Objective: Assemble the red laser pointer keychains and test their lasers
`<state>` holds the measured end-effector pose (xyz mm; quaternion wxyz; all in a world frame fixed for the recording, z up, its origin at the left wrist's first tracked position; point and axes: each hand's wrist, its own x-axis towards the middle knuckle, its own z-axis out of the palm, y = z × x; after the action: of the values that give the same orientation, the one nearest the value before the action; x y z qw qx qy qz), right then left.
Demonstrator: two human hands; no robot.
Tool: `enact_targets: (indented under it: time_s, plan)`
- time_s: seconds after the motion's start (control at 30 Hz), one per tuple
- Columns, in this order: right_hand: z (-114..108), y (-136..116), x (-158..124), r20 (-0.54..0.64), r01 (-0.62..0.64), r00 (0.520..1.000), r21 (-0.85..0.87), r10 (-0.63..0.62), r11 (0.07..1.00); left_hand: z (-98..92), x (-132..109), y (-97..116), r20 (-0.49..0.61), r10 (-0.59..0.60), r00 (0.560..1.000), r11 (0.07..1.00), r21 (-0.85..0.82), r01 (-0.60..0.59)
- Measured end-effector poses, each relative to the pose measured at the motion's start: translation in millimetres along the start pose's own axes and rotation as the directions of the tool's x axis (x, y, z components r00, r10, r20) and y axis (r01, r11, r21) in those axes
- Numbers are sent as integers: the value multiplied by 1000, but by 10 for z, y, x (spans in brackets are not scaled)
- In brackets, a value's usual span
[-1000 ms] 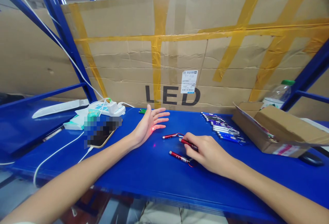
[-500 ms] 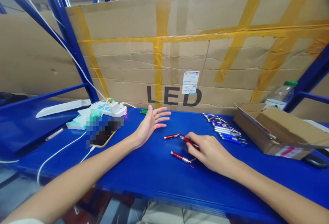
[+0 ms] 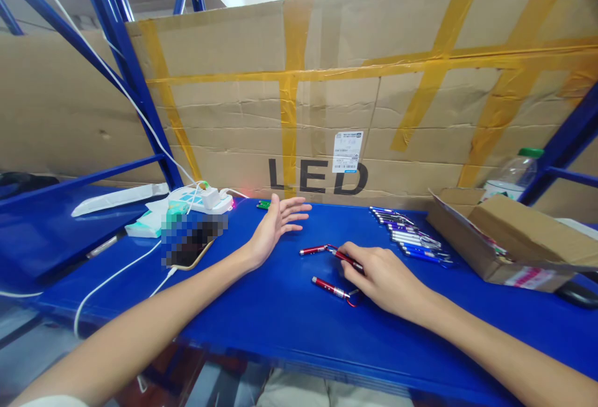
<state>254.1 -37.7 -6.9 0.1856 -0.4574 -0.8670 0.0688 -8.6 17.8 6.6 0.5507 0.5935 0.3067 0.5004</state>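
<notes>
Two red penlights (image 3: 314, 249) flank the right hand (image 3: 380, 277).

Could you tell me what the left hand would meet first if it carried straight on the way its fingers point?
Probably the taped cardboard sheet behind the blue shelf. The left hand points toward it, with bare shelf between; depth is unclear.

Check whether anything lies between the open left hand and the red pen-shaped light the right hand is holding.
Nothing visible does. Only bare blue shelf top separates the left hand from the red pen light in the right hand. Two other red pen lights lie nearby, to either side of that gap.
</notes>
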Motion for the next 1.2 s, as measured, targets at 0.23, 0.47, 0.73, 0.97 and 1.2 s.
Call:
enact_targets:
  time_s: [0.23, 0.47, 0.73, 0.97, 1.2]
  plan:
    - [-62, -41, -19, -240, 18, 971, 131, 14, 991, -8, -2, 42, 1, 24, 1000, 1000, -19, -23]
    - [-28, -16, -6, -75, -7, 997, 49, 11, 999, 13, -16, 24, 14, -3, 1000, 1000, -18, 3]
    - [-23, -43, -29, -48, -21, 999, 90, 25, 996, 1, -14, 40, 15, -9, 1000, 1000, -26, 10]
    - [-83, -90, -24, -48, 29, 999, 128, -24, 991, -4, -9, 28, 19, -16, 1000, 999, -30, 16]
    - [-88, -141, -48, 22, 128, 991, 176, -134, 976, 7, -19, 30, 40, -17, 999, 999, -31, 19]
